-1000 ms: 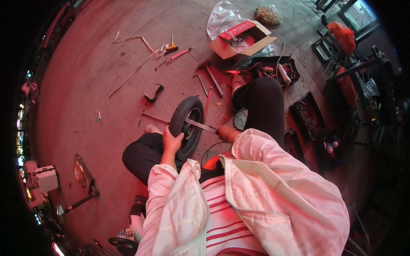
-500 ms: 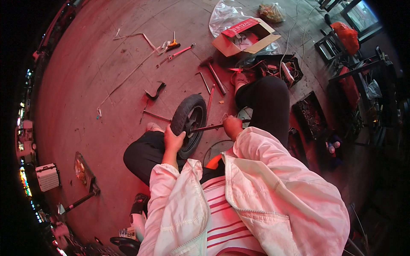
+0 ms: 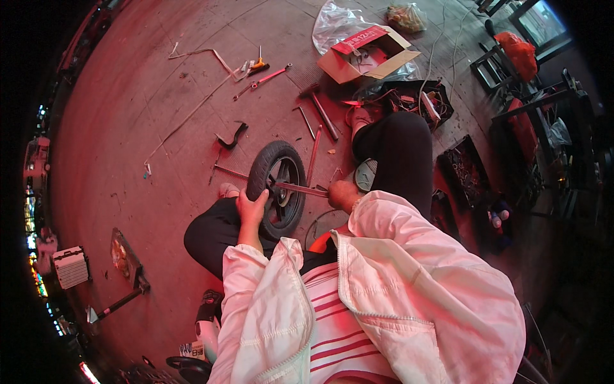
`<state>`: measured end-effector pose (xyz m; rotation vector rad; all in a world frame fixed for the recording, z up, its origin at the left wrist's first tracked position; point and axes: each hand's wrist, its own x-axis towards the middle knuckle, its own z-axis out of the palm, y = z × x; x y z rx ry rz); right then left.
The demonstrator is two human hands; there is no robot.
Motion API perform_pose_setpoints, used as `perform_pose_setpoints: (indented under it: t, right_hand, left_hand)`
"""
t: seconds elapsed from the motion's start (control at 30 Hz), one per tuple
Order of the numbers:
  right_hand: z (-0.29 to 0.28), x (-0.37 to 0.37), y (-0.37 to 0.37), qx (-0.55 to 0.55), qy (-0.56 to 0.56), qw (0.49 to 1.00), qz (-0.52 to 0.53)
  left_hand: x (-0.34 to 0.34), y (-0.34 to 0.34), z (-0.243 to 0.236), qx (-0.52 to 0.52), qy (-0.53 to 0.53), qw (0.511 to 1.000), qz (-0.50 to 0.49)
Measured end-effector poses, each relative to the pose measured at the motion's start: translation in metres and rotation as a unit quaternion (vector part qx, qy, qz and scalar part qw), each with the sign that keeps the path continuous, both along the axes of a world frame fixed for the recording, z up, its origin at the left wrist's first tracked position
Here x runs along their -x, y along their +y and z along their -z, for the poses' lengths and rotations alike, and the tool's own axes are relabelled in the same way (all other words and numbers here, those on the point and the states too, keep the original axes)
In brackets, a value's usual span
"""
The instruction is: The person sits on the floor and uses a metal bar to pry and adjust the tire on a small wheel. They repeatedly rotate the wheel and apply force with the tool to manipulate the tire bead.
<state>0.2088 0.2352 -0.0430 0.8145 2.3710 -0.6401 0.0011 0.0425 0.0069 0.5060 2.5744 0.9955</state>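
My left hand [image 3: 251,211] grips the lower left side of a small black wheel [image 3: 259,168] that stands tilted between my legs, its spoked rim showing. My right hand [image 3: 343,194] is closed round the end of a long metal wrench-like tool [image 3: 303,189], whose far end meets the wheel's hub [image 3: 276,187]. Beside the wheel lie a thin metal bar [image 3: 231,171], a red-tinted long tool [image 3: 314,153] and a bent black bracket [image 3: 233,136]. A round metal disc [image 3: 365,176] lies by my right knee.
An open cardboard box [image 3: 345,67], a hammer [image 3: 323,112], scattered wrenches [image 3: 268,80] and a black tray of cables [image 3: 438,105] lie ahead on the floor. At right are a parts tray [image 3: 464,169] and dark metal frames [image 3: 537,141]. A flat board [image 3: 125,256] lies at left.
My right hand rose with the tool half a second ago and is now lower and further left. The wheel has turned to show more of its spoked face, with my left hand slightly further left.
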Motion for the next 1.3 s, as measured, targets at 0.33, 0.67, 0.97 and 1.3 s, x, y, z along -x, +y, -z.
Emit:
perform_pose_setpoints:
  t: [0.33,0.67,0.97,1.3]
  right_hand:
    - [-0.011,-0.002,0.001,-0.008,0.011,0.995,0.097]
    - [-0.013,-0.003,-0.002,-0.01,0.017,0.993,0.116]
    - [-0.024,-0.003,0.004,0.0,0.018,0.984,0.18]
    - [-0.025,-0.001,0.001,0.014,0.001,0.987,0.163]
  left_hand:
    - [-0.019,0.008,-0.018,0.107,0.025,0.993,0.048]
    - [-0.03,0.009,-0.007,-0.018,0.054,0.998,0.0]
    - [-0.032,0.013,-0.04,-0.146,0.1,0.984,-0.027]
    - [-0.02,0.002,-0.011,-0.06,0.036,0.995,0.066]
